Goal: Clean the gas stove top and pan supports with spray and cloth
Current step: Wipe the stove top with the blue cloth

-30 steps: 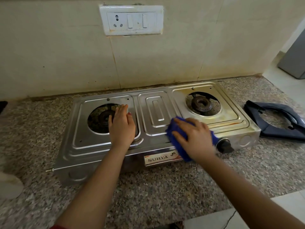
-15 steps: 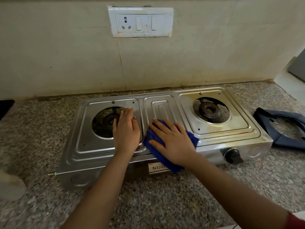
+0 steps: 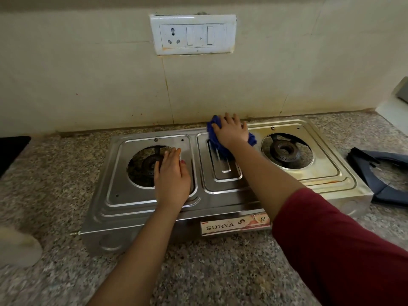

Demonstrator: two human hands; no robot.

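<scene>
On counter (image 3: 209, 272), stove (image 3: 141, 208) long axis left-right

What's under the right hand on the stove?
The blue cloth, pressed by the right hand onto the stove top near its back edge. The metal beneath the cloth is hidden.

Two-burner steel stove (image 3: 141, 208) on a speckled stone countertop (image 3: 198, 272). The right hand (image 3: 230, 131), fingers spread, presses a bunched blue cloth (image 3: 217, 144) onto the far edge of the stove's central panel. The left hand (image 3: 172, 180) lies flat, nearer the person and left of the right hand, partly covering the left burner (image 3: 146, 166) opening. The right burner (image 3: 287, 151) sits just right of the cloth-bearing hand. Farther right, off the stove, rests 1 dark pan support (image 3: 384, 173). A switch plate (image 3: 192, 34) is on the wall above the right hand.
</scene>
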